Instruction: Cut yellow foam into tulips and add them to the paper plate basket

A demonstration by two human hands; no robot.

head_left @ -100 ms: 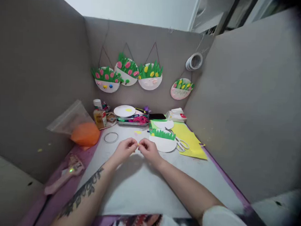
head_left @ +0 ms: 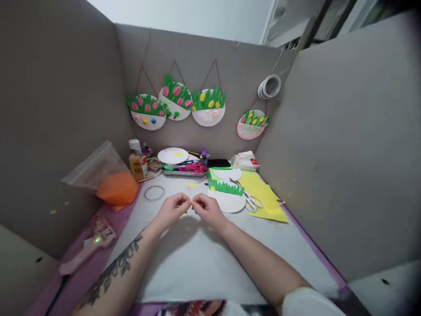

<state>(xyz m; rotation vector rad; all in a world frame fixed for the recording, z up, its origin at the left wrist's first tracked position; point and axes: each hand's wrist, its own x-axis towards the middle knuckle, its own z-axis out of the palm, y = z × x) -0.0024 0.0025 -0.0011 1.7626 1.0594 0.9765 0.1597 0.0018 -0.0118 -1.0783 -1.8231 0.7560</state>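
Observation:
My left hand point(head_left: 173, 207) and my right hand point(head_left: 208, 210) meet over the middle of the white work surface, fingertips pinched together. Between them is a small yellow paper piece point(head_left: 191, 202), mostly hidden by the fingers. Just beyond my right hand lies a cut white paper plate point(head_left: 226, 203) with a green paper grass strip point(head_left: 230, 188) along its upper edge. White-handled scissors point(head_left: 253, 203) rest at its right, partly over a yellow sheet point(head_left: 272, 208). Small pink and yellow paper scraps point(head_left: 191, 186) lie beyond my fingers.
At the left are a metal ring point(head_left: 154, 193), a glue bottle point(head_left: 139, 167), an orange-filled zip bag point(head_left: 118, 188) and a pink glue gun point(head_left: 90, 253). A craft tray point(head_left: 184, 173), a whole plate point(head_left: 172, 155) and a phone point(head_left: 219, 163) stand at the back. Grey panels enclose the table.
The whole view has shifted slightly to the left. Both hands stay pinched together, with only a tiny movement of the fingertips.

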